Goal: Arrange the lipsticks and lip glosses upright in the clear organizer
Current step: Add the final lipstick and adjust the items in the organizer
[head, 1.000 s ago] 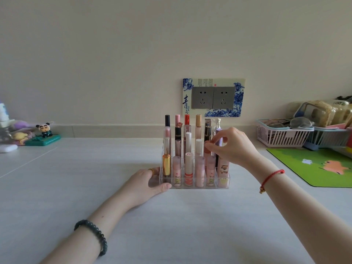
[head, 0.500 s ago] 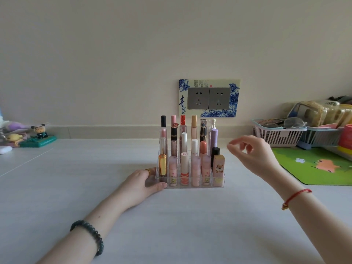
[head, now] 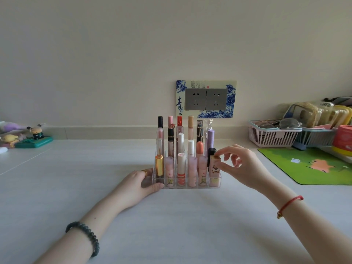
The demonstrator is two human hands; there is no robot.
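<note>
A clear tiered organizer [head: 217, 182] stands mid-table, filled with several lipsticks and lip glosses standing upright in rows. My left hand [head: 139, 182] holds its left side, thumb along the front corner, a gold ring on one finger. My right hand [head: 242, 164] pinches the top of a square pink lipstick [head: 214, 171] with a cartoon print, which stands in the front right slot. A gold lipstick [head: 159, 165] fills the front left slot. A purple tube [head: 210, 139] and a black one [head: 211, 152] stand behind the pink lipstick.
A green mat [head: 312, 166] lies at the right. Behind it are a pink basket [head: 272, 135] with glasses, a blue basket [head: 314, 137] and a red-and-yellow container [head: 342, 141]. Small figurines [head: 36, 133] sit at far left. A wall socket [head: 205, 99] is behind the organizer.
My right hand let go of a back-row tube, lifted away to the right, then came down onto the top of the front right pink lipstick. My left hand stayed on the organizer.
</note>
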